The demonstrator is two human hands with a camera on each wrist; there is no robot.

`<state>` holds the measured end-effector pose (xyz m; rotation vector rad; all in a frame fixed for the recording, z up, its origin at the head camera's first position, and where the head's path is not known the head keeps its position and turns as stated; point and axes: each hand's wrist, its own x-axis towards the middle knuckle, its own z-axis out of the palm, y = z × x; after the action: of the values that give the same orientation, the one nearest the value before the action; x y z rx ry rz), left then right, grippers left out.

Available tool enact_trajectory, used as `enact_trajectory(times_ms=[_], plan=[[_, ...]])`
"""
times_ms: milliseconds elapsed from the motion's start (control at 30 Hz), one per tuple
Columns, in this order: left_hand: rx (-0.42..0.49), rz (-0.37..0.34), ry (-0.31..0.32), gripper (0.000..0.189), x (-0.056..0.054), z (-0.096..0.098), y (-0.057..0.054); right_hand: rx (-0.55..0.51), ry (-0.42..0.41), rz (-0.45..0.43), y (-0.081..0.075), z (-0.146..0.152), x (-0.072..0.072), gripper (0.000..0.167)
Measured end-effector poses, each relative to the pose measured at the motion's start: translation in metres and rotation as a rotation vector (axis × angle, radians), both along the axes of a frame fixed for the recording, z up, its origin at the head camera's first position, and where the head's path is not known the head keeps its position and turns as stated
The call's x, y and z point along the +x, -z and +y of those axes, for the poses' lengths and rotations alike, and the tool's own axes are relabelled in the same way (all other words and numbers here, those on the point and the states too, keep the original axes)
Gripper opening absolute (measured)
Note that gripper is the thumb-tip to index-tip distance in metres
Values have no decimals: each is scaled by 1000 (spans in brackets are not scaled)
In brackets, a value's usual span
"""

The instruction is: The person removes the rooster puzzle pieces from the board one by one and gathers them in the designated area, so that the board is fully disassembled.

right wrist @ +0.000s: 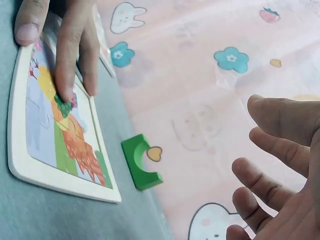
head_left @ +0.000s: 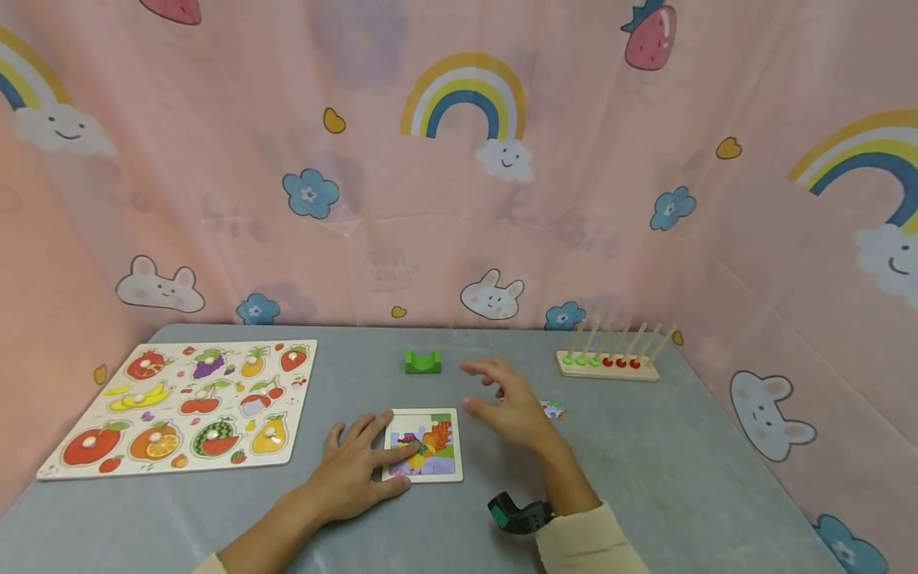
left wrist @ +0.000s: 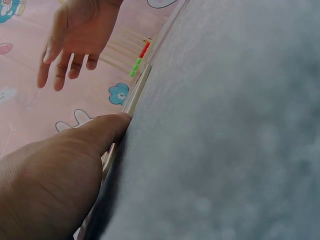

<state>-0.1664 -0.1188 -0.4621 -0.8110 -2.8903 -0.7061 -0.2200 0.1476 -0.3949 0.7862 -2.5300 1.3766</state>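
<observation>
A small jigsaw puzzle with a white frame lies on the grey table, showing a colourful hen. Part of its upper left is plain and pale. My left hand rests on it, one finger on the picture and the thumb at the frame's near edge; the left wrist view shows the thumb against that edge. To the right of the puzzle, my right hand is raised with fingers spread and nothing in them. A patterned puzzle piece lies behind it, partly hidden.
A fruit peg puzzle covers the table's left side. Toward the back sits a green block with a curved notch. A wooden bead rack with upright pegs and green and red beads stands at back right. Pink printed cloth hangs behind.
</observation>
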Motion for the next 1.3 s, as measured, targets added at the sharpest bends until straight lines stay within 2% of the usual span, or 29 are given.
enact_trajectory(times_ms=[167, 467, 767, 967, 1300], plan=[[-2, -4, -1, 46, -1, 1, -1, -2, -4, -31, 10, -9, -3, 43], [-6, -28, -10, 46, 3, -1, 3, -65, -42, -108, 38, -19, -6, 39], [5, -16, 3, 46, 2, 0, 2, -76, -43, -168, 52, -21, -6, 37], [-8, 2, 4, 45, 0, 2, 2, 1, -21, -165, 57, -23, -8, 37], [1, -9, -1, 46, -1, 0, 1, 164, -12, -143, 58, -28, -11, 31]])
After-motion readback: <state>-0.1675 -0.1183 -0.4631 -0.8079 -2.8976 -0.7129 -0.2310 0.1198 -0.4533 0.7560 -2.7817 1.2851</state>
